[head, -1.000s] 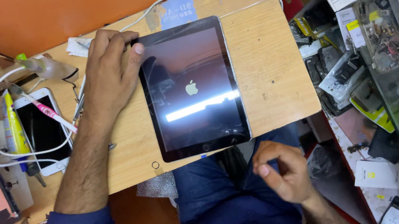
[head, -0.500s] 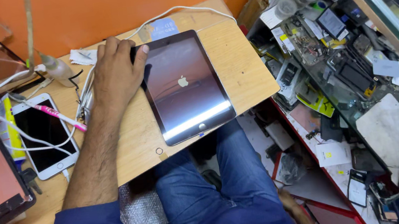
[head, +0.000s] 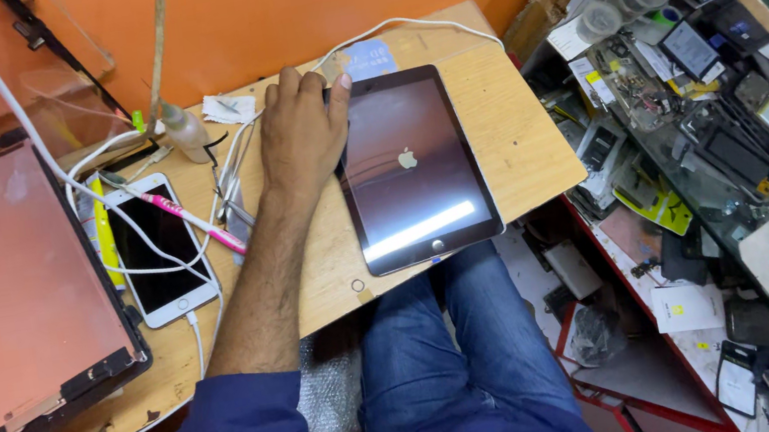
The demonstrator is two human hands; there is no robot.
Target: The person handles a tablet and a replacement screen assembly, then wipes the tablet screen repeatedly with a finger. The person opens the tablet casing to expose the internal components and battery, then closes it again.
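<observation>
Dark tablet (head: 413, 170) lies flat on the wooden work board (head: 515, 142), screen up and lit with a start-up logo, near edge overhanging the lap. Left hand (head: 298, 138) rests spread and relaxed on its top-left corner, pinning rather than grasping; right hand out of view. White phone (head: 158, 248), pink tool (head: 195, 220), white cables (head: 109, 149) lie left. Judgement: boot check; next calls for steadying, watching the screen.

A black tablet (head: 413, 170) lies at the worktop's (head: 515, 142) centre, its dark screen showing a small white logo, with the left hand (head: 301, 137) at its ten o'clock corner. At nine o'clock a white phone (head: 158, 248) lies dark. Further left rests a large reddish screen panel (head: 5, 299).
</observation>
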